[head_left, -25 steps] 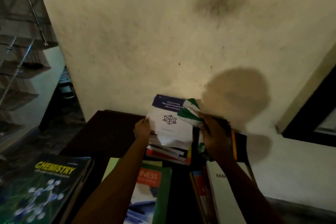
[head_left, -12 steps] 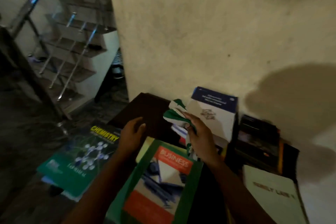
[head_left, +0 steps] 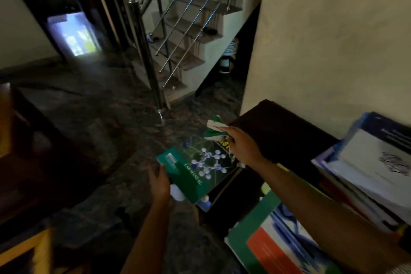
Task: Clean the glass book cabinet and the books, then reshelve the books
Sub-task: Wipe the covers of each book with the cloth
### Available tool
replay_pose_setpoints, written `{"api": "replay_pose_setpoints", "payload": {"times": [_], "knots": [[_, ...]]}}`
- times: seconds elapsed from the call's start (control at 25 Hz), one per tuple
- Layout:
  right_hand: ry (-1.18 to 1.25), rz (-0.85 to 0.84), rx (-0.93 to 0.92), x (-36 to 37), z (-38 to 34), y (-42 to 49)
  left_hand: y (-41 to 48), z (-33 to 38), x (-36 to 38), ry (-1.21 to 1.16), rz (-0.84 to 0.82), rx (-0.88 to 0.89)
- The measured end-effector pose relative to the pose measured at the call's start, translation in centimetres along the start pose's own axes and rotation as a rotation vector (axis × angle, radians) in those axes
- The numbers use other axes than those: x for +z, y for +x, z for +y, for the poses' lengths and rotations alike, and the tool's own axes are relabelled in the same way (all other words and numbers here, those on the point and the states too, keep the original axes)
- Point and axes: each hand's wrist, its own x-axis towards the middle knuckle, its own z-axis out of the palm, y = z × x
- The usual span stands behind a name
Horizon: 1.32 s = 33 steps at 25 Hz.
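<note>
Green chem lab-manual book sits mid frame, tilted and sticking out past the left edge of the dark wood table, over the floor. Can't tell if its far corner rests on the table. L hand grips the book's lower-left edge, thumb on the cover and fingers curled under. R hand is at the book's upper corner, fingers bunched round a green/white cloth; the cloth pokes out above the knuckles and lies on the cover over the yellow title. Something white/blue peeks from under the book's lower edge, too small to ID.

Table runs along the right side against a cream plaster wall. Lower right: green-bordered book w/ orange block lies flat under the R forearm. Right edge: blurred stack of books, white/blue cover on top.

Floor is dark mottled stone, dim. Upper centre: staircase w/ steel rails and a ball-topped post. A bucket sits under the stairs. Upper left: doorway w/ a bright patch on the floor. Lower left: orange-brown wood furniture, partly cut off.
</note>
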Motion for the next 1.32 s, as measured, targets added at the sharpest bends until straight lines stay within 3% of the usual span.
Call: {"api": "replay_pose_setpoints", "payload": {"times": [0.2, 0.28, 0.56, 0.68, 0.76, 1.0, 1.08, 1.32], "knots": [[-0.218, -0.094, 0.106, 5.1, 0.6, 3.4, -0.7, 3.8, 0.3, -0.342, -0.128, -0.291], [-0.343, -0.053, 0.091, 7.3, -0.4, 2.0, 0.0, 3.3, -0.3, -0.375, -0.213, -0.308], [-0.207, -0.126, -0.149, 13.9, -9.6, -5.2, 1.1, 2.7, -2.5, -0.494, -0.318, -0.341], [0.120, -0.200, -0.106, 11.4, -10.0, -6.0, 1.0, 2.9, -2.4, -0.393, -0.201, -0.202], [0.286, -0.070, 0.007, 8.1, -9.1, -5.5, 0.3, 4.0, -1.6, -0.234, -0.064, -0.067], [0.367, 0.168, 0.240, -0.8, -6.9, -5.5, -2.8, 6.1, 2.5, -0.393, -0.125, -0.040], [0.397, 0.221, 0.268, -2.7, -7.0, -5.6, -3.9, 8.3, 3.6, -0.363, -0.174, 0.119], [0.438, 0.407, 0.238, -8.5, -6.9, -6.0, -7.3, 14.0, 5.5, -0.059, -0.392, 0.970]]}}
